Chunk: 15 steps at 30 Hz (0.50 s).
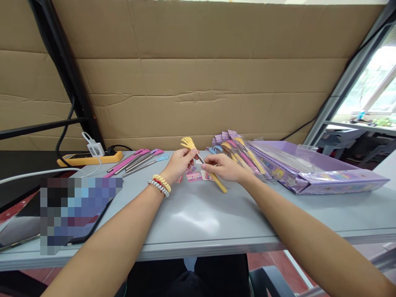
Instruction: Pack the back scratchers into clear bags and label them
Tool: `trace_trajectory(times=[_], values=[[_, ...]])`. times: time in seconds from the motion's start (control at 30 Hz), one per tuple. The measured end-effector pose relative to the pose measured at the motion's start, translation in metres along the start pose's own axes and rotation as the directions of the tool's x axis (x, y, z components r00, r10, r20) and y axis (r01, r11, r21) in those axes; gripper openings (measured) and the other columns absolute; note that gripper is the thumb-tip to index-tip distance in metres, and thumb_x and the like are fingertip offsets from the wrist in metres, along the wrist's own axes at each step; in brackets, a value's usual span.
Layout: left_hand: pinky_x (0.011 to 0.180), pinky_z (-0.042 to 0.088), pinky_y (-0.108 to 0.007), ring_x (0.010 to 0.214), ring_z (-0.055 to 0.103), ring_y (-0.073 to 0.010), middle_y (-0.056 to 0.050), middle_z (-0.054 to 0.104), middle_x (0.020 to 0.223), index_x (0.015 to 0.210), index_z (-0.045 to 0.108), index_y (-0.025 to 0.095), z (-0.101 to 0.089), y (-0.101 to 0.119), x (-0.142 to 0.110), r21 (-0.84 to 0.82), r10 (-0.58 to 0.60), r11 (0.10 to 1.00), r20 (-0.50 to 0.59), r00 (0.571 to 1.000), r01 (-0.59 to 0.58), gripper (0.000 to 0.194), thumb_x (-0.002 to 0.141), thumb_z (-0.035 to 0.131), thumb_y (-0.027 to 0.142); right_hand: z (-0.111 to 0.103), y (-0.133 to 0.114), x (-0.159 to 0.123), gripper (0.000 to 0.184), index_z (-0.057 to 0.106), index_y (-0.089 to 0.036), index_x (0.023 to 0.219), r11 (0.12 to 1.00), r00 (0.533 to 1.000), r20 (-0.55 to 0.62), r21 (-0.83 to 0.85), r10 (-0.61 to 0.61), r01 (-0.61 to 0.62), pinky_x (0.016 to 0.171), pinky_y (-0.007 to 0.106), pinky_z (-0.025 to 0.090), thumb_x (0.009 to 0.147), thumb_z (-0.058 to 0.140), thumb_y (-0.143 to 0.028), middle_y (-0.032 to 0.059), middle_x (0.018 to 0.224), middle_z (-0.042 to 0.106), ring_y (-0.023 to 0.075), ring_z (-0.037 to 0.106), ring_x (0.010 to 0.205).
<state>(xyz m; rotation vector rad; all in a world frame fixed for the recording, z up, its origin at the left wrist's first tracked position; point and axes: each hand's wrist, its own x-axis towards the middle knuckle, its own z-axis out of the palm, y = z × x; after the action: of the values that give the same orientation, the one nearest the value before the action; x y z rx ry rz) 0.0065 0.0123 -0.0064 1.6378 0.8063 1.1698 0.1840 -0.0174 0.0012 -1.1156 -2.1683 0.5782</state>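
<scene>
Both my hands hold one back scratcher (221, 184), with a yellow hand-shaped head, a metal shaft and a yellow handle. My left hand (182, 161) pinches it just below the head. Lower on the shaft, my right hand (223, 167) grips it with thumb and fingers. The handle slants down to the right over the table. Small pink printed cards (194, 177) lie beneath and between my hands. On the left are several loose back scratchers (136, 160) in pink, purple and blue. Bagged back scratchers (238, 154) with purple header cards are piled beyond my right hand.
A purple open box (328, 185) with clear plastic bags in it stands on the right. An orange power strip (89, 158) with a white charger (95, 147) sits at the back left. A tablet-like device (93, 218) lies near the left front. Cardboard (198, 78) walls off the back.
</scene>
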Motion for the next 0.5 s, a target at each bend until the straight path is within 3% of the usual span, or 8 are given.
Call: trace_trajectory(times=[0.13,0.23,0.33,0.4,0.5], values=[[0.06,0.044,-0.022,0.07,0.053,-0.0104,-0.006,0.063,0.089,0.093,0.061,0.013,0.005,0.004,-0.006,0.043,0.031,0.998,0.129,0.991,-0.037,0.037,0.08,0.055,0.048,-0.003,-0.005,0.0,0.039,0.044,-0.018,0.06,0.99,0.989,-0.145,0.136,-0.006,0.026,0.047,0.023,0.027,0.082,0.053,-0.049,-0.0053,0.051,0.038,0.0069,0.034,0.048],[0.069,0.046,-0.024,0.083,0.058,-0.0138,-0.01,0.065,0.101,0.107,0.06,0.013,0.014,0.004,-0.01,0.037,0.063,0.997,0.246,0.967,-0.075,0.043,0.082,0.053,0.047,-0.004,-0.007,0.0,0.036,0.05,-0.017,0.069,0.944,0.984,-0.177,0.328,0.034,0.026,0.042,0.022,0.026,0.079,0.056,-0.052,-0.0055,0.05,0.042,0.0064,0.036,0.044],[0.065,0.044,-0.024,0.073,0.058,-0.0121,-0.008,0.067,0.091,0.113,0.057,0.014,0.02,0.004,-0.012,0.142,0.112,0.979,0.209,0.971,-0.144,0.042,0.087,0.047,0.045,-0.003,-0.007,0.0,0.035,0.056,-0.016,0.085,0.886,0.983,-0.176,0.463,0.05,0.038,0.039,0.021,0.029,0.073,0.065,-0.048,-0.0051,0.052,0.048,0.0075,0.041,0.043],[0.061,0.041,-0.023,0.067,0.055,-0.0115,-0.004,0.066,0.083,0.109,0.059,0.016,0.019,0.005,-0.012,0.347,0.167,0.915,0.138,0.976,-0.205,0.034,0.089,0.044,0.039,-0.005,-0.004,0.002,0.036,0.057,-0.017,0.089,0.849,0.976,-0.204,0.527,0.079,0.042,0.038,0.021,0.03,0.069,0.07,-0.044,-0.0042,0.056,0.052,0.0076,0.044,0.044],[0.062,0.036,-0.025,0.07,0.054,-0.0137,-0.002,0.063,0.079,0.094,0.063,0.02,0.011,0.007,-0.011,0.648,0.258,0.711,0.121,0.958,-0.274,0.027,0.091,0.039,0.03,-0.01,0.002,0.004,0.033,0.057,-0.018,0.083,0.769,0.934,-0.307,0.636,0.184,0.057,0.037,0.02,0.03,0.069,0.069,-0.045,-0.0032,0.059,0.055,0.0065,0.045,0.043]])
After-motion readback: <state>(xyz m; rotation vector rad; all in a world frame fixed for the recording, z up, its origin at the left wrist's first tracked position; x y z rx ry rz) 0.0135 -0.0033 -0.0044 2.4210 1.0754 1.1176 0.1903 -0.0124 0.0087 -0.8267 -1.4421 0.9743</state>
